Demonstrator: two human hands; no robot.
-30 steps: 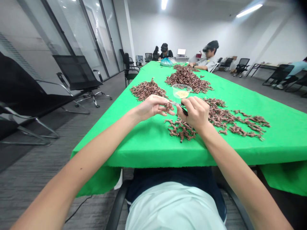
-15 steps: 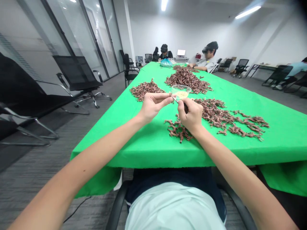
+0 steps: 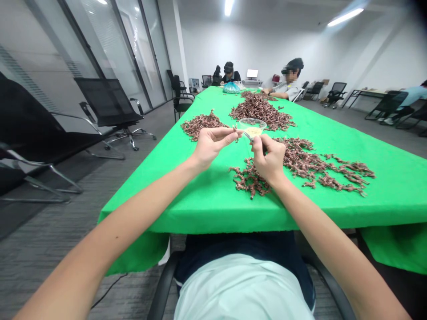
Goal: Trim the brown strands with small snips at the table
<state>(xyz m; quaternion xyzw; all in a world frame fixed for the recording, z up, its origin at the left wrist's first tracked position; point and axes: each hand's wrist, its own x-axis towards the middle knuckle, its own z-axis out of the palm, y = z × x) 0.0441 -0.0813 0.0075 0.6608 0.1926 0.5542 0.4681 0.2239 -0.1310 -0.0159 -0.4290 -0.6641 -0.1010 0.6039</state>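
Observation:
My left hand (image 3: 207, 147) pinches a small brown figurine (image 3: 235, 132) between thumb and fingertips, above the green-covered table. My right hand (image 3: 270, 156) is closed on thin metal tweezers (image 3: 248, 136), their tip pointing left, a short gap from the figurine. Just behind the tweezers stands a clear plastic bowl (image 3: 252, 122) with pale yellow bits in it. Under and beside my right hand lies a small heap of like brown figurines (image 3: 248, 181). The figurine's fine details are too small to make out.
A larger spread of figurines (image 3: 302, 158) lies to the right, another pile (image 3: 203, 125) to the left, and a tall pile (image 3: 262, 110) behind the bowl. A blue bag (image 3: 231, 87) and co-workers sit farther back. Black chairs (image 3: 108, 102) stand at the left.
My right hand has moved slightly right, drawing the tweezers' tip away from the figurine. My left hand stays nearly in place, still holding the figurine.

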